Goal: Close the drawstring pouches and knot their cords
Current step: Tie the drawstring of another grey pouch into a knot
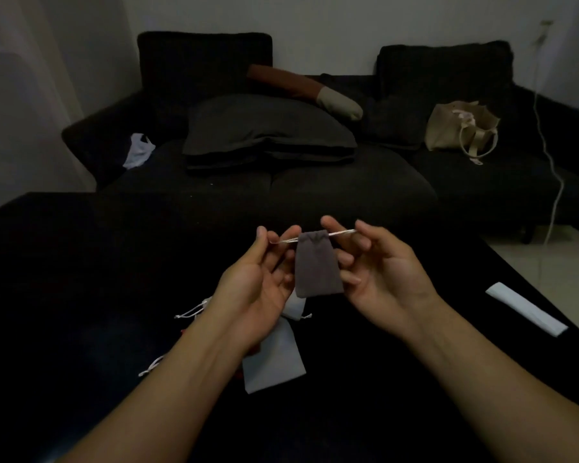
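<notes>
A small grey drawstring pouch [318,265] hangs in the air between my hands, its mouth gathered at the top. A white cord [343,232] runs out of both sides of the mouth. My left hand [264,279] pinches the left cord end between thumb and fingertips. My right hand [378,272] pinches the right cord end the same way, and the cord is stretched taut. Below them on the dark table lie a white pouch [274,362], a smaller white pouch [295,309] and loose white cords [191,312], partly hidden by my left forearm.
A folded white strip [525,309] lies near the table's right edge. Beyond the table stands a dark sofa [281,188] with grey pillows [268,128] and a beige bag [462,128]. A white cable [554,182] hangs down at the right.
</notes>
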A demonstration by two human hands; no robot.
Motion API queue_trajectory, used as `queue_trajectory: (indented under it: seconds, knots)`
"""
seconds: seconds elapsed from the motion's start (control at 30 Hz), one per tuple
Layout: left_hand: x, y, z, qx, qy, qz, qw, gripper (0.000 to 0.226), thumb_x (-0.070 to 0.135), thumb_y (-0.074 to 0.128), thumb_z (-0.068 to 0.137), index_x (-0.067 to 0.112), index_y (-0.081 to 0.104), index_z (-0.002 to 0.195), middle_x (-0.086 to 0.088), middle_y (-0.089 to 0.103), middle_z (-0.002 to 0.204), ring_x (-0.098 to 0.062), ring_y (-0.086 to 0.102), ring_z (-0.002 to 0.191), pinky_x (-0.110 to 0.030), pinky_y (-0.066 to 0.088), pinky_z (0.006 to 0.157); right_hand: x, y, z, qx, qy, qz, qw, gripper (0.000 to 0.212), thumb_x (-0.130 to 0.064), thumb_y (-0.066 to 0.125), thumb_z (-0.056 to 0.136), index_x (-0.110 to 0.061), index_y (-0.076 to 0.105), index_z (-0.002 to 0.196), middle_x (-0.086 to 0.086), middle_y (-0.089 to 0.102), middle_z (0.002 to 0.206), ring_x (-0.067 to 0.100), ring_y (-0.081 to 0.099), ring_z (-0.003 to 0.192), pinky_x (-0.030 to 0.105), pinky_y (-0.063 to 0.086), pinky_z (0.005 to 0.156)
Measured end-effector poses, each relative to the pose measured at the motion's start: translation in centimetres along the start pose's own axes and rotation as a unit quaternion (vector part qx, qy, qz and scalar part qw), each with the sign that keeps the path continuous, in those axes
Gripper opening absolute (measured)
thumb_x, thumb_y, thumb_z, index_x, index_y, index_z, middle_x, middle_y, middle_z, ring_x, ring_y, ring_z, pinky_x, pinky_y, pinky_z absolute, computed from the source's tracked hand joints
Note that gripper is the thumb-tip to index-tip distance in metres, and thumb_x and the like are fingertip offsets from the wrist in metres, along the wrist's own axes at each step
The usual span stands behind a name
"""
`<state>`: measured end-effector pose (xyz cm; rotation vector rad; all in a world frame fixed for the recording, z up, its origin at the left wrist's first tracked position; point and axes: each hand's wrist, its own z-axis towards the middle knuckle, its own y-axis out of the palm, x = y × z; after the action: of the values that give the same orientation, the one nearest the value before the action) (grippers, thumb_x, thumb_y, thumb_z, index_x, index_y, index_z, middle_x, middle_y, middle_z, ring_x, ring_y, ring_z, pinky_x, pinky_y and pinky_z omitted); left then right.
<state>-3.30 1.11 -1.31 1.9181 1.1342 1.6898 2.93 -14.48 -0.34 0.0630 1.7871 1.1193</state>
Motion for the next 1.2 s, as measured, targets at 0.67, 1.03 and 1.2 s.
queue_trajectory:
  seconds: [0.67,1.03,1.2]
  knots:
    - [-1.0,0.6,0.1,-0.059,0.103,0.136,0.984,0.028,0.018,0.057,0.096,0.004,0.063,0.120,-0.004,0.072,0.096,-0.008,0.068,0.081,-0.017,0.057,0.075,0.6,0.5,0.2,0.022,-0.004,-0.060,0.998,0.025,-0.025,0.058,0.090,-0.015,0.053,0.068,-0.001,0.040,0.060,0.008,0.035,0.052,0.018,0.030,0.045]
    - [-1.1,-0.2,0.1,-0.033,-0.018,0.264,0.964,0.035,0.040,0.051,0.098,0.014,0.072,0.108,-0.004,0.076,0.106,-0.013,0.069,0.104,-0.031,0.048,0.093,0.9,0.7,0.1,0.013,0.005,0.026,1.000,0.019,-0.003,0.059,0.079,-0.011,0.062,0.096,0.005,0.065,0.078,0.007,0.052,0.061,0.013,0.042,0.050]
    - [-1.3,0.2,-0.3,-0.049,0.039,0.211,0.975,0.034,0.027,0.050,0.099,0.003,0.070,0.113,-0.016,0.075,0.104,-0.022,0.074,0.092,-0.027,0.059,0.073,1.0,0.3,0.4,0.030,-0.007,-0.023,0.999,0.024,-0.007,0.059,0.081,-0.008,0.060,0.106,0.006,0.073,0.080,0.006,0.056,0.061,0.011,0.043,0.050]
